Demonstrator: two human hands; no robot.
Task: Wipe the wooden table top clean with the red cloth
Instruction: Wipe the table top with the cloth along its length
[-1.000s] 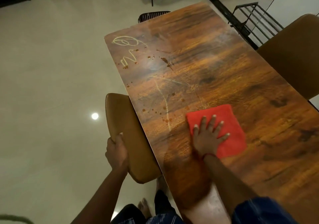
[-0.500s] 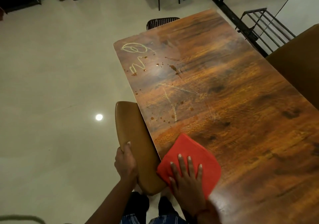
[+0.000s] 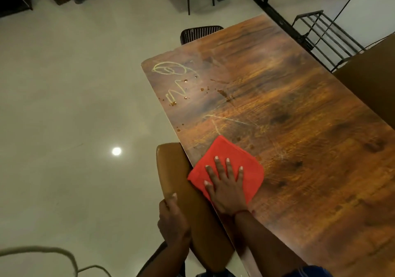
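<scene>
Left hand (image 3: pixel 173 221) closed around the top edge of the tan chair back (image 3: pixel 181 191). Right hand (image 3: pixel 226 188) flat, fingers spread, pressing the red cloth (image 3: pixel 233 159) on the wooden table top (image 3: pixel 299 137) at its near-left edge. Yellow squiggles (image 3: pixel 171 71) and brown droplets lie farther along.

Tan chair (image 3: pixel 181 191), dark chair (image 3: pixel 199 32), metal rack (image 3: pixel 320 33).

Long brown wooden bench (image 3: pixel 299 148) runs off frame right and bottom. Flat right hand (image 3: pixel 226 188) hides part of folded red cloth (image 3: pixel 230 165). Tan padded chair-back (image 3: pixel 369 88), right edge, cropped.
</scene>
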